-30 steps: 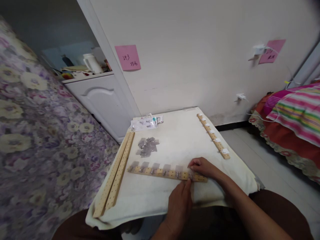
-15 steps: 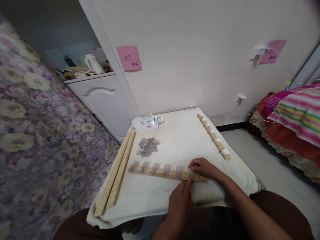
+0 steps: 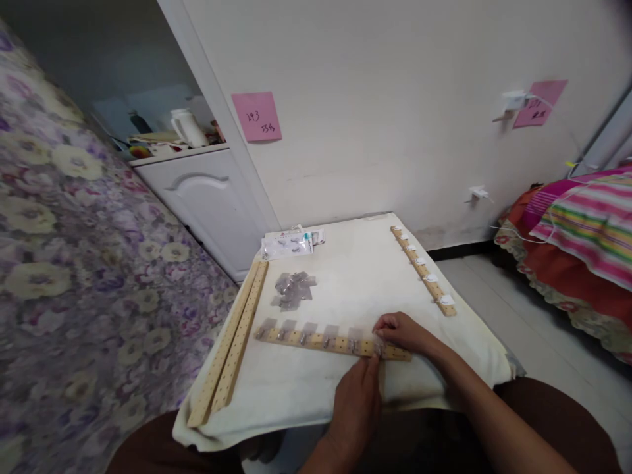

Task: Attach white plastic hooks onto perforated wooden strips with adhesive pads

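Note:
A perforated wooden strip [image 3: 316, 342] lies across a small table covered with a cream cloth [image 3: 355, 276]. Several small clear bags with metal parts hang along it. My right hand [image 3: 402, 331] rests on the strip's right end, fingers curled and pinching at a small bag there. My left hand [image 3: 356, 401] comes up from below, its fingertips pressed against the strip at the same spot. What the fingers hold is too small to make out.
A pile of small clear bags [image 3: 292, 290] lies mid-table, a printed packet [image 3: 290, 243] behind it. Two more strips [image 3: 232, 342] lie along the left edge, another with white tags [image 3: 423, 270] at the right. Flowered bedding left, striped bedding right, white cabinet [image 3: 207, 204] behind.
Nothing moves but the camera, which drifts slightly; both hands stay at the strip's right end.

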Available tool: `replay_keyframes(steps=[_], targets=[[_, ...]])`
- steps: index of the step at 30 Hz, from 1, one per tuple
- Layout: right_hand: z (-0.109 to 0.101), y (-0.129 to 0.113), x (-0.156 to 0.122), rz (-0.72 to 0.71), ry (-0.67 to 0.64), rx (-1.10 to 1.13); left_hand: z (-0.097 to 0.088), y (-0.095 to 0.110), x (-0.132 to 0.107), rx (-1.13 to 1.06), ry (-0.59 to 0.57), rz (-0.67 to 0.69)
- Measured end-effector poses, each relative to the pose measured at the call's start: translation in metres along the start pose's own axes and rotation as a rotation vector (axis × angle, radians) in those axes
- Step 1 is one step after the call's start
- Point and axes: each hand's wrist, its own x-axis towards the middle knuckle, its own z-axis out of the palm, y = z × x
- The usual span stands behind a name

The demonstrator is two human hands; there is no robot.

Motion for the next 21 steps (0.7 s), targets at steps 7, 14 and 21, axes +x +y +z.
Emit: replay_keyframes(steps=[7,14,21], targets=[[-0.001,0.000,-0.003,-0.016,-0.006,-0.043,0.001,-0.001,-0.001,-0.021,-0.044,-0.011],[-0.001,0.001,-0.004,0.019,-0.050,0.008,0.000,-0.001,-0.002,-0.082,-0.045,-0.025],[-0.001,0.007,-0.002,0.007,-0.053,0.027,0.012,-0.011,-0.007,-0.167,0.060,-0.003]])
